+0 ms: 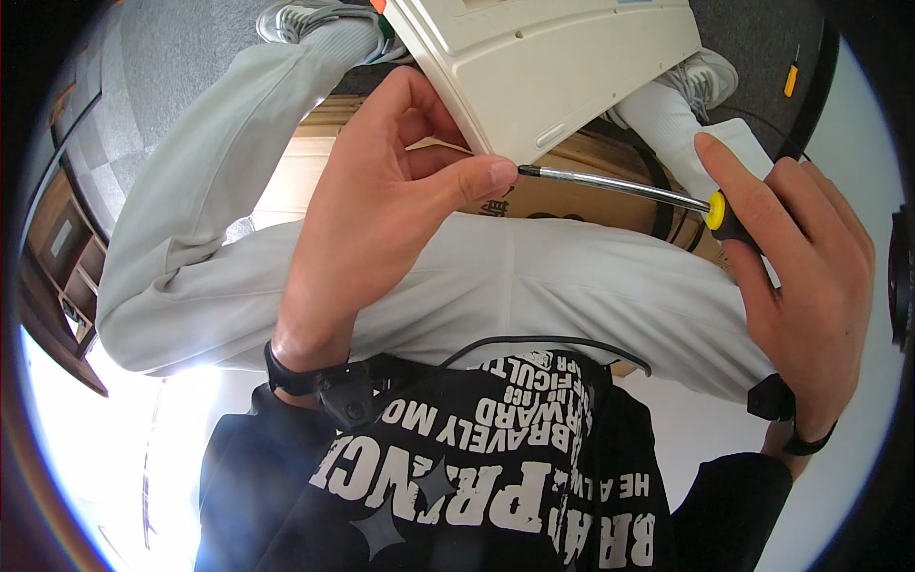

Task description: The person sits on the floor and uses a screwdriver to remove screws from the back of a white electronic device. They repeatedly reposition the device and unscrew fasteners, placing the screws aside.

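My left hand (376,181) grips the near left edge of a cream plastic casing (562,81). Its fingers curl at the casing's side, and the thumb lies by the lower corner. A screwdriver (620,186) with a steel shaft and a black-and-yellow handle is held by my right hand (805,238), index finger stretched out above the handle. The shaft runs leftward, nearly level. Its dark tip meets my left thumb tip, just below the casing's corner; whether a screw sits there is too small to tell. The casing's far side runs out of the picture.
Beneath the casing stands a cardboard box (581,176), between my legs in light trousers. A small yellow-handled screwdriver (792,76) lies on the grey floor (758,48) at the far right. A black cable (543,339) crosses my lap, and wooden furniture (67,257) stands at left.
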`<control>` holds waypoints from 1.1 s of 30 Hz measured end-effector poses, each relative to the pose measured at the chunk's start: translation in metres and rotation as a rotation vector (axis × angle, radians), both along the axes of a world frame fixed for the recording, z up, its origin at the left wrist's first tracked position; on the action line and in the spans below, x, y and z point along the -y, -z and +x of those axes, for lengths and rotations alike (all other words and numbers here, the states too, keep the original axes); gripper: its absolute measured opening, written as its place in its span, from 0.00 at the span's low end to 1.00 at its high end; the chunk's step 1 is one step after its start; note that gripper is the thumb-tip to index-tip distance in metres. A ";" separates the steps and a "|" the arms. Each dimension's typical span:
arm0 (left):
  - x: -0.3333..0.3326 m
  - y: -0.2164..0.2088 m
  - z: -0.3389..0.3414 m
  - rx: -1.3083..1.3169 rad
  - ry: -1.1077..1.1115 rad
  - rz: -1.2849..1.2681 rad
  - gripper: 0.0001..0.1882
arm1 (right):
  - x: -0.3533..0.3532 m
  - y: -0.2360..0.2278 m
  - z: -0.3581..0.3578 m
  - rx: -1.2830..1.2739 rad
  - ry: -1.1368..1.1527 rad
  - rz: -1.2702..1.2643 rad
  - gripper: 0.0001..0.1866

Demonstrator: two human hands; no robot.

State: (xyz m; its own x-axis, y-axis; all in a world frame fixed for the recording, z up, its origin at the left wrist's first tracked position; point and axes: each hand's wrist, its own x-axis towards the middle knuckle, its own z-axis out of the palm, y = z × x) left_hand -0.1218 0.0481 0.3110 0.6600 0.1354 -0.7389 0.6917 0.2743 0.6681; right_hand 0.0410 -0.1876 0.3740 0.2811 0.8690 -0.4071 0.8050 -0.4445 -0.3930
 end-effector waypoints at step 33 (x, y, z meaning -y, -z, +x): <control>0.006 -0.007 0.004 0.016 0.063 0.118 0.15 | 0.010 -0.006 0.002 0.151 -0.108 -0.096 0.34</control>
